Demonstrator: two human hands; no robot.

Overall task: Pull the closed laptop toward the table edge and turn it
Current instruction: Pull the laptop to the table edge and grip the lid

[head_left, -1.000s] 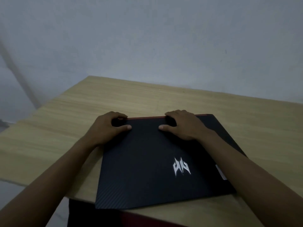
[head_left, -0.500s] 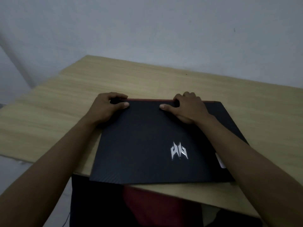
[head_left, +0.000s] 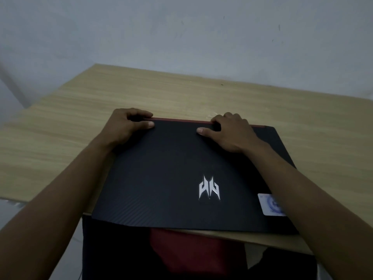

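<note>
Gripping the far edge of the closed laptop (head_left: 177, 170) with the left hand (head_left: 126, 126): fingers (head_left: 139, 114) curled over the red strip (head_left: 181, 120) that runs along that edge, thumb (head_left: 144, 125) pressed flat on the black lid, pointing toward the middle. Clasping the same edge further along with the right hand (head_left: 232, 134), fingers hooked over and out of sight behind it, thumb (head_left: 204, 131) lying on the lid and pointing back at the left thumb, a stretch of bare lid between the two. Both hands closed on the laptop, forearms reaching in from the lower corners, the right forearm crossing the lid's right side and covering part of a pale sticker (head_left: 269, 205) near the lid's right edge. Lying flat on the wooden table (head_left: 80, 122), lid up, textured black with fine ribbing, a silver emblem (head_left: 209, 187) right of centre and nearer the person. Sitting slightly askew, near edge at the table's near edge, the near left corner jutting just past it; hard to tell how far the rest overhangs. Showing below the table edge, something dark with a red patch (head_left: 181, 251), too dim to make out. Ending at a plain grey wall (head_left: 181, 33) beyond the far side of the table, the tabletop bare wood to the left and right of the laptop.
</note>
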